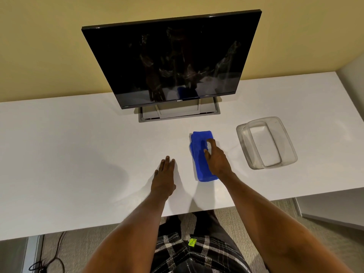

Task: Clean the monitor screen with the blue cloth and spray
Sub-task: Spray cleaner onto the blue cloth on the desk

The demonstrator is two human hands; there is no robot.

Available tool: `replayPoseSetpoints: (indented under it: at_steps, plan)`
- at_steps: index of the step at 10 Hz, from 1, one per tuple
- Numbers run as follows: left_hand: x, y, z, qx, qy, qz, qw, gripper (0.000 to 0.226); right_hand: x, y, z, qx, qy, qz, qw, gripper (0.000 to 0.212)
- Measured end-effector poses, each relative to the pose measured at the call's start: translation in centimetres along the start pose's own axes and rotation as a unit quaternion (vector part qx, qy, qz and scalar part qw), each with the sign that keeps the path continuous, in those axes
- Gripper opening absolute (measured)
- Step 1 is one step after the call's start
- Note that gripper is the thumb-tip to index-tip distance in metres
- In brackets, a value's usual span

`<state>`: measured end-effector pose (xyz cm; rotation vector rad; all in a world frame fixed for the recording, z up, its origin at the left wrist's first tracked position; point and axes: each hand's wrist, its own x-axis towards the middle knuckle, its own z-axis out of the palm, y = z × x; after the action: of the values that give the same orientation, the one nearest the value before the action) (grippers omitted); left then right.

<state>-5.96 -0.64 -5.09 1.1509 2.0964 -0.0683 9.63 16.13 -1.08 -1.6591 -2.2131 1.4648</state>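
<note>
Loosely bent, the fingers of the right hand (pixel 216 160) lie on the folded blue cloth (pixel 199 142), not closed round it. Just left, the left hand (pixel 164 176) lies flat on the white table (pixel 78 154), fingers straight and together. Farther back stands the smudged monitor (pixel 171 60); a clear plastic tub (pixel 246 150) sits to the right.

Back wall (pixel 49 46) plain mustard-yellow, matte, meeting a pale off-white side panel (pixel 351 64) at far right. White desk (pixel 78 154) runs the full width against that wall, top smooth with a faint sheen and soft, diffuse shadows, light even and warm; a grey metal leg (pixel 32 253) shows under its front edge at lower left. Floor is grey-beige low-pile carpet (pixel 88 249), with a black cable (pixel 45 262) trailing and looping beside the leg, and a grey frame strip (pixel 297 207) under the desk at right.
</note>
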Motion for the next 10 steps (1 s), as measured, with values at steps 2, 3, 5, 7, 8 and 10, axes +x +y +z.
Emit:
replayPoseSetpoints:
  at_steps: [2,3,5,7,8,10]
  plan:
    - [-0.2,-0.1,0.1,-0.006,-0.001,-0.002,1.0,0.105,-0.9,0.4,0.2,-0.005,0.015,-0.009,1.0,0.051]
    - [-0.3,0.0,0.1,-0.007,0.0,-0.003,1.0,0.104,-1.4,0.8,0.3,-0.024,0.011,-0.014,1.0,0.054]
    - [-0.4,-0.1,0.2,-0.01,0.0,-0.003,1.0,0.105,-3.2,2.4,0.9,-0.039,0.001,-0.015,0.999,0.049]
    - [-0.3,0.0,0.3,-0.008,0.0,-0.003,1.0,0.105,-3.9,2.9,1.2,-0.023,0.016,-0.016,0.999,0.043]
    - [-0.4,0.0,0.3,-0.007,0.001,-0.004,1.0,0.105,-3.9,2.9,1.0,-0.016,0.006,-0.023,1.0,0.047]
    - [-0.4,0.0,0.4,-0.01,0.004,-0.002,1.0,0.105,-3.8,2.7,0.8,-0.021,0.002,-0.028,0.999,0.049]
